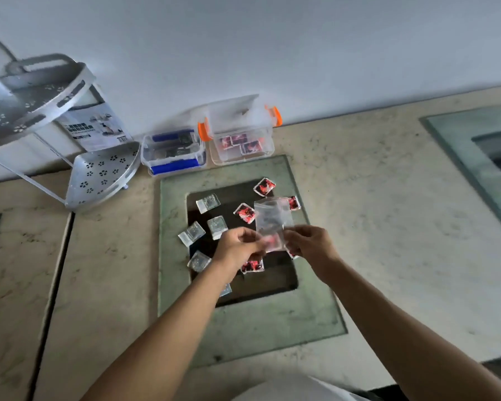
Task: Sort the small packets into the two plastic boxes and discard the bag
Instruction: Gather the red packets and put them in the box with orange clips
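My left hand [239, 246] and my right hand [310, 244] both pinch a clear plastic bag [272, 218] held upright over the dark floor inset; a reddish packet shows through its lower part. Several red-and-black packets [245, 213] and several clear silvery packets [207, 202] lie scattered on the inset. By the wall stand two plastic boxes: one with blue clips [172, 153] holding dark items, and one with orange clips [240, 140], lid raised, holding red packets.
A metal corner shelf rack [102, 175] with a printed card leans at the left by the wall. The floor is beige marble with green-bordered insets [243, 322]; another inset lies at the right edge.
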{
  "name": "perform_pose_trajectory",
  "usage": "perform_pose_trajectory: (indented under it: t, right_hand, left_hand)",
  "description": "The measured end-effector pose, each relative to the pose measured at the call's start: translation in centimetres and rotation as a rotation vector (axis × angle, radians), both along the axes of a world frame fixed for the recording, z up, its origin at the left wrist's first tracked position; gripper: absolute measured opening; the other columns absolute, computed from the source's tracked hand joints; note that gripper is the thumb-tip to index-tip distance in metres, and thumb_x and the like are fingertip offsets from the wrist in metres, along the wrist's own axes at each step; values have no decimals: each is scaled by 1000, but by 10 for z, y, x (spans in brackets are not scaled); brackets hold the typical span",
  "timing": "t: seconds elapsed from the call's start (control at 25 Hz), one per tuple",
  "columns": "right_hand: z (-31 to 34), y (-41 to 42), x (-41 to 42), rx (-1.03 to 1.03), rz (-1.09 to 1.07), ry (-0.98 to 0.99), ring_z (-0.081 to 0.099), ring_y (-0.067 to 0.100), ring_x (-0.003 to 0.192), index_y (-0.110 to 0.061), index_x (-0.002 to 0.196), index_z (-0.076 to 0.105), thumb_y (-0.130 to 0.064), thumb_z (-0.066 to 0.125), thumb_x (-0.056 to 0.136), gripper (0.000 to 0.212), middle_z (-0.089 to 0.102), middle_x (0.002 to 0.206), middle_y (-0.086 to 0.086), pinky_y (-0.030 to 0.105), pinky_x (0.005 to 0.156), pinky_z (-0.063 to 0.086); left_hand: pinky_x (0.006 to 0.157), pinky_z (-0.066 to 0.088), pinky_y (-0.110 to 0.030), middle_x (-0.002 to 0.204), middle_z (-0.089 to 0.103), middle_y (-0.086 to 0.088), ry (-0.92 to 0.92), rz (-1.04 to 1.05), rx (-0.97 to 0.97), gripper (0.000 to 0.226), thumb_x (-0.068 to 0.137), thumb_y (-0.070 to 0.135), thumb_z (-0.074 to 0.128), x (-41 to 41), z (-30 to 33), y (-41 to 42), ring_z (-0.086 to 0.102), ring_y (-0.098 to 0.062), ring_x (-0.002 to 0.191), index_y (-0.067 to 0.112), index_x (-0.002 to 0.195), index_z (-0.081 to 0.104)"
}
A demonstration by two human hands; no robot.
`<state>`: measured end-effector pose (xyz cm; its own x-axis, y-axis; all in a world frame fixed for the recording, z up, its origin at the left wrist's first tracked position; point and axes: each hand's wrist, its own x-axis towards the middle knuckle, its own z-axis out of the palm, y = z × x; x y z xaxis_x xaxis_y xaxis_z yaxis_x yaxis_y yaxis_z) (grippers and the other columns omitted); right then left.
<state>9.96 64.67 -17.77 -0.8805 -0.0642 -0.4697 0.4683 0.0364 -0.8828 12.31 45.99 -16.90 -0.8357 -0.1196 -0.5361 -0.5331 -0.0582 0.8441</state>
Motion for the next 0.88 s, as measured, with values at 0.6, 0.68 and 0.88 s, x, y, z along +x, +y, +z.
perform_pose_trajectory:
  t: [0.6,0.68,0.88]
  right_hand:
    - [-88,197,148,558,-136,-167,61,18,77,-15,96,73,-10,67,88,11,66,85,-1,20,60,45]
    - [-89,197,149,631,-137,-150,61,17,82,-12,111,71,-15,66,88,23,67,95,2,14,58,41]
    - [-85,188,156,811,-94,-87,51,27,115,-11,127,62,-24,65,89,40,57,122,11,36,96,47]
  left_hand:
    - [63,62,-45,74,71,-5,-214,-615,-448,20,75,22,77,89,-79,180,72,-29,63,20,89,62]
    - [64,63,-46,70,71,-4,-230,-583,-487,18,76,23,72,94,-81,178,75,-32,69,21,92,63]
    - [66,62,-45,69,72,-3,-252,-495,-482,9,80,23,62,100,-76,178,76,-33,75,24,89,61]
